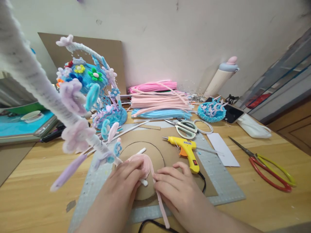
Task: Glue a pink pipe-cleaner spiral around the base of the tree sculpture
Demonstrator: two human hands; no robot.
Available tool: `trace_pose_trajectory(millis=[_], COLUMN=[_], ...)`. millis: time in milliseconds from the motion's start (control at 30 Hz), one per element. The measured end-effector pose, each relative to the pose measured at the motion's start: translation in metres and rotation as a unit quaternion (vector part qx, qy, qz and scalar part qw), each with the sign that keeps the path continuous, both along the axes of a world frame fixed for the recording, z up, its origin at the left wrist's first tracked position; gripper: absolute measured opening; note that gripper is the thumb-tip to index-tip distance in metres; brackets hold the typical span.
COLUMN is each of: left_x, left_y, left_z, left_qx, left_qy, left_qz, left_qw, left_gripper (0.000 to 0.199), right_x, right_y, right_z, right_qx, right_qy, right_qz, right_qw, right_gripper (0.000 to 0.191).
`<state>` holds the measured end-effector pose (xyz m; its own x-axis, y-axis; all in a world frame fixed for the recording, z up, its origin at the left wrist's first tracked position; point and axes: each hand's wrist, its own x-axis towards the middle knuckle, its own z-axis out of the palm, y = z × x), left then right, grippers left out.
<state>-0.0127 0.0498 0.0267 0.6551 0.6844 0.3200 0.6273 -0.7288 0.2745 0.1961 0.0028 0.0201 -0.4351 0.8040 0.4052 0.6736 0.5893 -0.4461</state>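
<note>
A flat coil of pale pink pipe cleaner [146, 163] lies within a circle drawn on the brown cardboard [155, 137]. My left hand [125, 179] presses its closed fingers on the coil's left side, partly hiding it. My right hand [177, 186] pinches the loose pink pipe cleaner [162, 212], which runs from the coil toward me. White pipe cleaner ends [144, 182] stick out from under the coil. A tall white wrapped stem [55, 100] with fuzzy flowers leans from the upper left down to my left hand.
Right of my hands lies a yellow glue gun [186, 149]. Scissors [186, 129] and larger red-and-yellow scissors [263, 170] rest farther out. Pipe cleaner bundles [159, 101] line the back. A blue flower decoration [110, 116] stands behind left, a blue fuzzy basket [211, 111] behind right.
</note>
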Motion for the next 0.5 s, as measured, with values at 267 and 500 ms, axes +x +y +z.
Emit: trace_pose_trajectory(millis=[267, 500], left_x=[0.004, 0.013], left_y=[-0.008, -0.016], left_z=[0.006, -0.004], left_qx=[0.003, 0.066], left_qy=[0.009, 0.044], left_qz=[0.011, 0.029], left_qw=[1.0, 0.996], left_gripper=[0.036, 0.036], right_x=[-0.008, -0.013], right_y=[0.003, 0.003], right_z=[0.002, 0.007], right_qx=[-0.029, -0.077], right_qy=[0.051, 0.074], right_qz=[-0.017, -0.043], right_qw=[0.998, 0.993], right_gripper=[0.016, 0.018])
